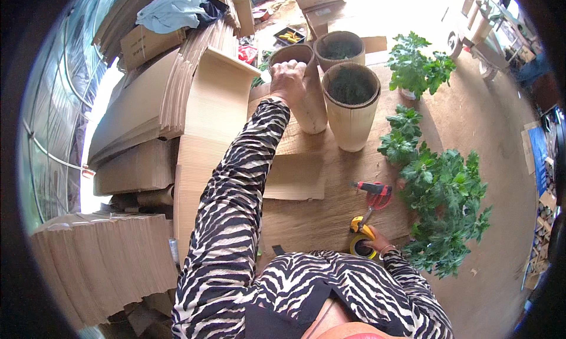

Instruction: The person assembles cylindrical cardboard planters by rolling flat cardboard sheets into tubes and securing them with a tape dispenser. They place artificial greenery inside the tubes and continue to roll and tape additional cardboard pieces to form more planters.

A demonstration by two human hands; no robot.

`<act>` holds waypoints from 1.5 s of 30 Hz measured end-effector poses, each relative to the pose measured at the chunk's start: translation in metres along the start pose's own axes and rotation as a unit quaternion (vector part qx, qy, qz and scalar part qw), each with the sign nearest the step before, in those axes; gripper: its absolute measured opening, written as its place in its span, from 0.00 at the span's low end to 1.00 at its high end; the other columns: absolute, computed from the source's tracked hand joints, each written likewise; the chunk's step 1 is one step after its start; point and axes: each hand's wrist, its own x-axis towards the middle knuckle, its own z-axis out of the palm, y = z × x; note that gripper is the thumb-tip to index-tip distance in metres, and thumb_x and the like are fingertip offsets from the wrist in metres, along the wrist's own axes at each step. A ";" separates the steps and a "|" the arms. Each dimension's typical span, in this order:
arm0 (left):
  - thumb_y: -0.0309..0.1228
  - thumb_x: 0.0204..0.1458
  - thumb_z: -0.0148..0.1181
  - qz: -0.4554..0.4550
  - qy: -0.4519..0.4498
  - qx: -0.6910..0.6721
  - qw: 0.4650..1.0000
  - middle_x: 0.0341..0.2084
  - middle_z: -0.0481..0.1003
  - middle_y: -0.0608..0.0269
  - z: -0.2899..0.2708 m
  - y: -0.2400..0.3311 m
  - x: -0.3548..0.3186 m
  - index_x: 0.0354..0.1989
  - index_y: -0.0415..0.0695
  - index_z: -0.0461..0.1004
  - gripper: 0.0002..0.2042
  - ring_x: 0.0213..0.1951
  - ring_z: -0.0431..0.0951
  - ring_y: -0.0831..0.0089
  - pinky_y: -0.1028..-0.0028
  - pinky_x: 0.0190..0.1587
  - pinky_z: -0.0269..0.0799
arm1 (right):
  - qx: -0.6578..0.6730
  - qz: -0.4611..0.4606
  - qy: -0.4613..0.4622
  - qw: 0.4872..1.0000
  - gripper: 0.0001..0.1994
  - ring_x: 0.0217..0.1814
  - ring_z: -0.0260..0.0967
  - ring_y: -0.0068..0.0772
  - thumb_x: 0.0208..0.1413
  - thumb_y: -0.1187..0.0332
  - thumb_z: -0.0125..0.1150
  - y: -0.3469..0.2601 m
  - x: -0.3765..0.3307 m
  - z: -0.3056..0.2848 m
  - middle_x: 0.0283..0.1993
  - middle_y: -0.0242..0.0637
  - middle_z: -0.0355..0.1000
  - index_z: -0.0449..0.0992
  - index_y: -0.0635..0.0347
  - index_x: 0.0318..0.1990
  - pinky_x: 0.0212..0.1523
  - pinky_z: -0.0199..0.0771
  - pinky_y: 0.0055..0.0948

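Observation:
My left hand is closed over the near rim of a rolled cardboard sleeve, which stands upright on the wooden table. Two more sleeves are close by: one to the right with green leaves inside, another behind it, also with foliage. Low on the table, by my body, my right hand grips a roll of tape with a yellow rim. Just above that roll lies a yellow-and-black handled tool, partly against my fingers. Farther up rests a red-and-black tool.
Leafy potted plants line the table's right edge, with another plant farther back. Flat cardboard sheets are stacked at left, above a bundle of cardboard. One loose sheet lies on the table. A cart stands far right.

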 end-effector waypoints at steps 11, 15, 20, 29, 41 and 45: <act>0.38 0.46 0.65 -0.053 0.116 -0.041 0.991 0.54 0.65 0.54 -0.009 0.022 -0.022 0.60 0.40 0.64 0.32 0.57 0.63 0.54 0.54 0.63 0.51 | -0.021 -0.087 0.175 0.980 0.35 0.57 0.69 0.51 0.37 0.71 0.66 0.020 -0.001 0.018 0.52 0.52 0.72 0.68 0.49 0.61 0.57 0.70 0.41; 0.27 0.46 0.66 -0.052 0.175 -0.250 0.951 0.54 0.65 0.49 -0.028 0.036 -0.086 0.58 0.39 0.65 0.29 0.56 0.65 0.51 0.61 0.60 0.62 | 0.069 -0.048 0.287 0.954 0.32 0.50 0.73 0.55 0.37 0.68 0.63 -0.025 -0.033 0.007 0.46 0.56 0.75 0.72 0.55 0.58 0.52 0.71 0.40; 0.30 0.46 0.66 -0.253 -0.008 -0.317 0.914 0.52 0.68 0.52 0.023 0.043 -0.294 0.54 0.43 0.70 0.24 0.54 0.69 0.56 0.63 0.56 0.68 | 0.176 0.107 0.394 0.896 0.28 0.47 0.74 0.49 0.40 0.67 0.63 -0.033 -0.038 -0.003 0.44 0.53 0.76 0.71 0.68 0.54 0.51 0.70 0.37; 0.35 0.56 0.60 -0.732 -0.090 -0.523 0.428 0.35 0.75 0.63 0.032 0.046 -0.534 0.50 0.39 0.71 0.16 0.34 0.75 0.75 0.75 0.35 0.71 | 0.067 0.249 0.411 0.874 0.29 0.51 0.71 0.56 0.48 0.69 0.64 -0.045 -0.019 0.001 0.51 0.55 0.73 0.65 0.68 0.59 0.49 0.70 0.48; 0.53 0.62 0.45 -0.495 -0.080 -0.860 0.090 0.44 0.73 0.59 0.205 -0.057 -0.536 0.48 0.48 0.70 0.21 0.41 0.74 0.68 0.67 0.39 0.73 | -0.205 0.177 0.294 0.917 0.37 0.63 0.60 0.58 0.40 0.60 0.68 -0.001 -0.046 0.001 0.60 0.57 0.64 0.65 0.56 0.61 0.61 0.64 0.48; 0.38 0.60 0.55 -0.758 -0.038 -0.617 0.209 0.31 0.74 0.64 0.196 -0.004 -0.489 0.42 0.46 0.73 0.10 0.32 0.75 0.71 0.70 0.35 0.74 | -0.216 0.128 0.247 0.936 0.30 0.57 0.64 0.59 0.45 0.59 0.62 0.018 -0.110 0.052 0.53 0.57 0.67 0.69 0.54 0.59 0.59 0.66 0.47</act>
